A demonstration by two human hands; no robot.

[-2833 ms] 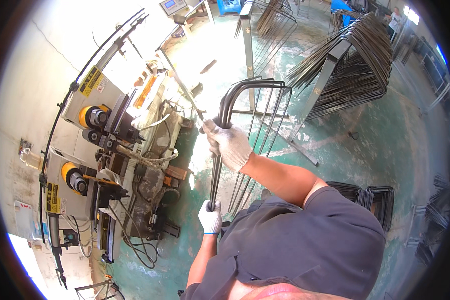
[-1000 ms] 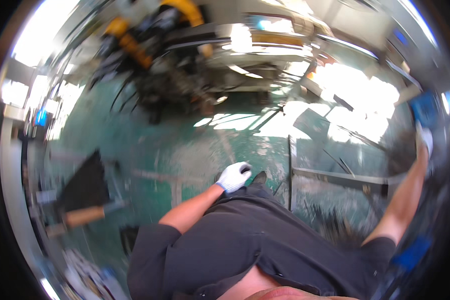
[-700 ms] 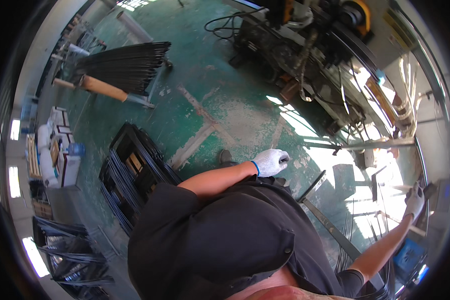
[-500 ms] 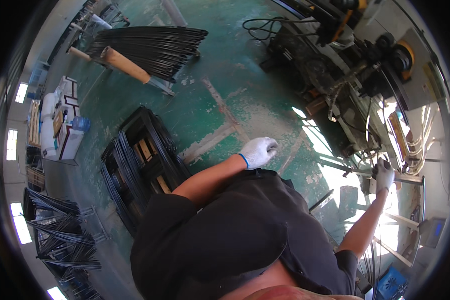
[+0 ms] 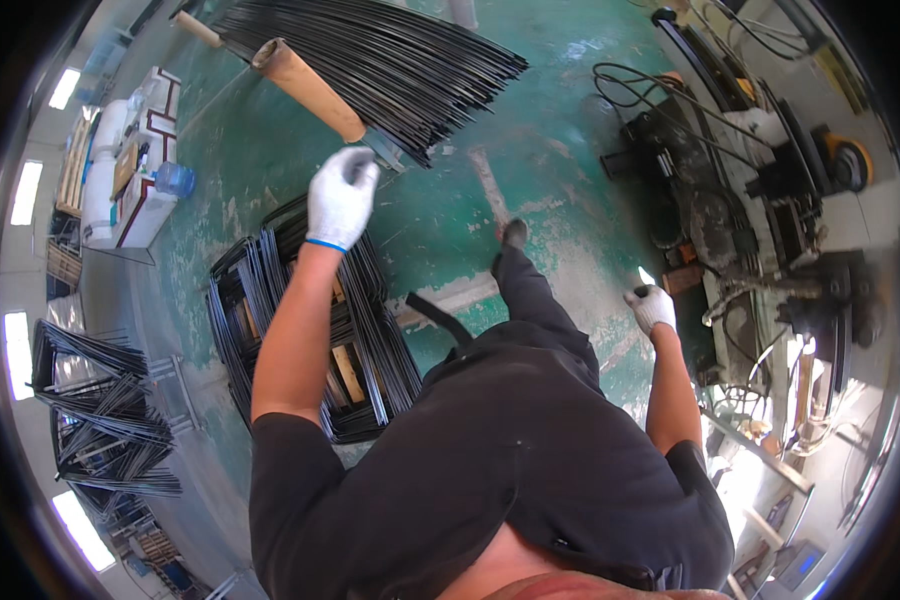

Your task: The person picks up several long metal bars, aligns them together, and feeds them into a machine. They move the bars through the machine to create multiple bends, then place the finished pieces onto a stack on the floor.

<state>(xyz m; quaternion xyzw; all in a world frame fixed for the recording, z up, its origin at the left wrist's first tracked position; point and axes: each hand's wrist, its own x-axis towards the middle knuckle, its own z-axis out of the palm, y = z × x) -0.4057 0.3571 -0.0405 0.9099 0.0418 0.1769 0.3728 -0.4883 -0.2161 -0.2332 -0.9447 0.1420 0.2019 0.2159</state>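
My left hand (image 5: 343, 200), in a white knit glove with a blue cuff edge, is raised ahead of me with nothing visible in it. Its fingers bend loosely, with the thumb apart. In view it is nearest the end of a tan roller (image 5: 315, 92), beside a fanned bundle of black rods (image 5: 390, 70). Lower and to the right, my right hand (image 5: 654, 308) wears a white glove with greyish fingertips. Its fingers are slightly curled, the thumb is apart, and no held thing shows. One of my feet (image 5: 513, 233) is forward on the green floor.
Stacked black metal frames (image 5: 370, 330) stand to the left. A dark machine (image 5: 700, 200) with hoses lines the right side. Farther left are a white counter (image 5: 150, 212) with a blue water jug (image 5: 175, 180) and a pile of black rods (image 5: 105, 420).
My left hand has swung forward and left toward the roller. My right hand has left the machine-side bars and come inward. The view has shifted, showing the rod bundle closer.
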